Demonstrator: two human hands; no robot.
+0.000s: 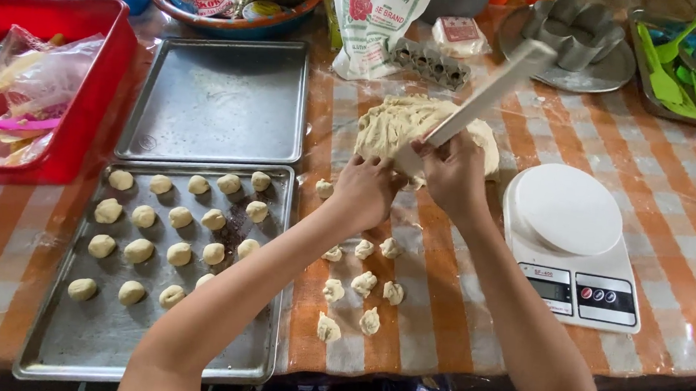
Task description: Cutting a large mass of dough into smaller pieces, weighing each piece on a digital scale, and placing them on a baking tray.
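A big lump of pale dough [395,125] lies on the orange-and-white checked table cover. My right hand [452,172] grips a white scraper handle [497,87], whose lower end digs into the dough's near edge. My left hand [365,190] presses on the dough's front edge right beside it, fingers bent. Several small torn dough pieces [364,284] lie on the cover just in front of my hands. To the left, a metal baking tray [96,341] carries several rolled dough balls [139,250] in rows.
A white kitchen scale [569,242] stands right of my hands. An empty metal tray [219,98] sits behind the filled one, a red basket [82,100] of bags at far left. At the back are a flour bag [374,15], metal moulds [572,27] and green utensils [672,76].
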